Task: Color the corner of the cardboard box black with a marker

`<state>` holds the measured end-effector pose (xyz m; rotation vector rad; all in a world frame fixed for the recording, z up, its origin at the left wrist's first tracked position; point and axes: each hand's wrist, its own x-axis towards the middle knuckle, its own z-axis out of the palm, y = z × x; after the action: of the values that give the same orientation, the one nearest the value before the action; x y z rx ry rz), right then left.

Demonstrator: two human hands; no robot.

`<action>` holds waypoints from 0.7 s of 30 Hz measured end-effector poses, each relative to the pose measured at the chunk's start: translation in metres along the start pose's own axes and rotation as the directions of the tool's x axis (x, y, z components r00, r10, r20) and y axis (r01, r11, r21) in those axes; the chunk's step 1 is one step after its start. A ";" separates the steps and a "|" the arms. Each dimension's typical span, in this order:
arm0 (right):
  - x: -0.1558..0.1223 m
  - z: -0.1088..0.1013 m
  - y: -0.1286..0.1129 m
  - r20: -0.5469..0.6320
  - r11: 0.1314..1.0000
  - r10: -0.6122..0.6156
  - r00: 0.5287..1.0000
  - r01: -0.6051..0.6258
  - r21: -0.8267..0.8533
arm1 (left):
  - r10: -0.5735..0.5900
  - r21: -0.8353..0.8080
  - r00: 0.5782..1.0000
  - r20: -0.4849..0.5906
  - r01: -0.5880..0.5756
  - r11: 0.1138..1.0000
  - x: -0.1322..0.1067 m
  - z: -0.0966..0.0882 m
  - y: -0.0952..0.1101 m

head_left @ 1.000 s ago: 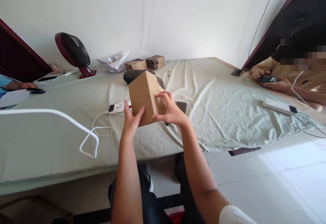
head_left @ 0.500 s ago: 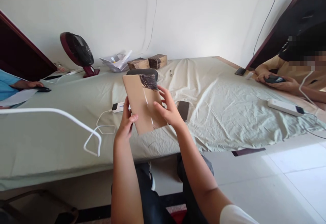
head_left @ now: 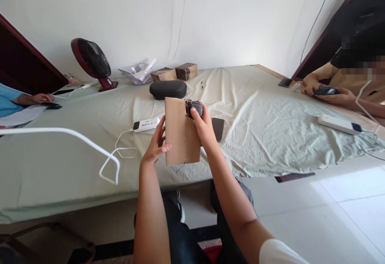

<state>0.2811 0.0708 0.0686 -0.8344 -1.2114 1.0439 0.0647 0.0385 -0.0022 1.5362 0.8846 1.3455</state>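
Observation:
Between my two hands is a brown cardboard box (head_left: 177, 136), raised above the near part of the table. A patch of black, scribble-like marking covers its upper right corner. My left hand (head_left: 156, 144) grips the box's left edge, thumb on the near face and fingers behind. My right hand (head_left: 203, 125) holds the upper right side, its thumb pressed on the black patch; its other fingers are mostly hidden. Just beyond the box lies a black zip case (head_left: 168, 89). A dark phone (head_left: 218, 129) rests right of my right hand, and a white power strip (head_left: 146, 125) left of the box.
Wrinkled pale green cloth (head_left: 90, 168) covers the table. At the back stand two cardboard boxes (head_left: 186, 71), a plastic basket (head_left: 138, 75) and a dark red fan (head_left: 93, 61). A white cable (head_left: 75, 134) loops at left. People sit at both ends, one holding a dark device (head_left: 326, 91).
The box has moved right and slightly down and turned more upright. My right thumb has shifted onto the black patch. The black case and the power strip are now less covered.

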 end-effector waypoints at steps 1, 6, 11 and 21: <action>0.000 0.000 0.000 0.000 1.000 -0.004 1.000 0.004 0.002 | 0.000 0.001 1.000 0.002 0.000 1.000 0.000 0.000 0.000; 0.002 -0.001 0.000 -0.005 1.000 -0.023 1.000 0.023 -0.020 | 0.007 0.002 1.000 0.002 -0.007 1.000 0.000 0.001 0.002; 0.001 -0.003 -0.001 -0.019 0.998 0.014 1.000 -0.015 -0.058 | -0.015 -0.015 1.000 -0.026 0.015 1.000 0.000 0.005 0.008; 0.010 -0.012 0.007 0.046 0.993 0.116 0.992 -0.117 0.011 | -0.028 -0.100 0.997 -0.075 0.021 0.995 0.000 0.009 0.009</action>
<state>0.2919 0.0828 0.0634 -0.8830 -1.2035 1.1704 0.0737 0.0342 0.0059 1.4022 0.8679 1.4174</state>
